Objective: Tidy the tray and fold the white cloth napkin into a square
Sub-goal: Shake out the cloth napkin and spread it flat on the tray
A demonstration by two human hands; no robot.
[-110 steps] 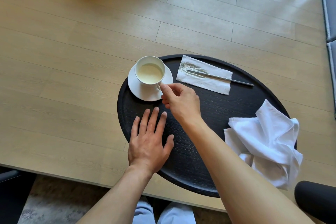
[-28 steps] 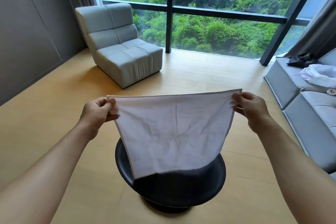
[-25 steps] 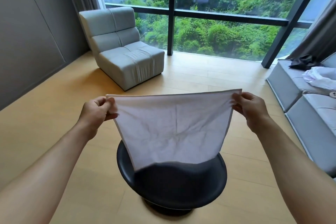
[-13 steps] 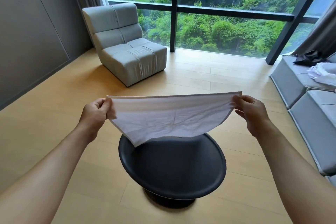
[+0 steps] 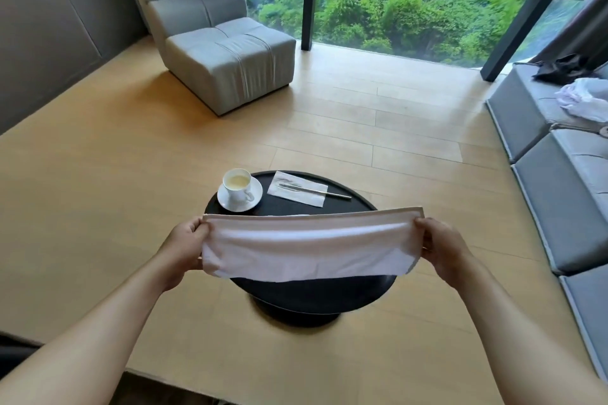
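Head view, change: half a second ago our white cloth napkin (image 5: 309, 250) hung as a deeper sheet from one stretched top edge; now it is a shallow band doubled over, two hemmed edges lying together along the top between our hands.
Head view, meaning: we judge the first fold is made, so the cloth is a long rectangle and wants at least one more fold across its length before it is a square.
Left hand: our left hand (image 5: 186, 248) is closed on the band's left end, pinching the layers together.
Right hand: our right hand (image 5: 442, 245) is closed on the right end in the same way, well apart from the left, keeping the top edge taut.
Napkin's place: in the air between our hands, above the near part of the tray (image 5: 362, 286), not touching it as far as we can tell.
Beyond our left hand: a cup (image 5: 237, 186) of pale liquid on its saucer (image 5: 255, 199), at the tray's far left edge.
Beyond and between our hands: a paper napkin (image 5: 297, 192) with a slim metal utensil (image 5: 316, 191) lying across it.
In the way: nothing blocks the fold itself; the near half of the tray is bare for laying the cloth down, though we would keep it short of the cup.
Further off: a grey chair (image 5: 223, 52) and a sofa (image 5: 566, 181) to the right, both well clear of us.
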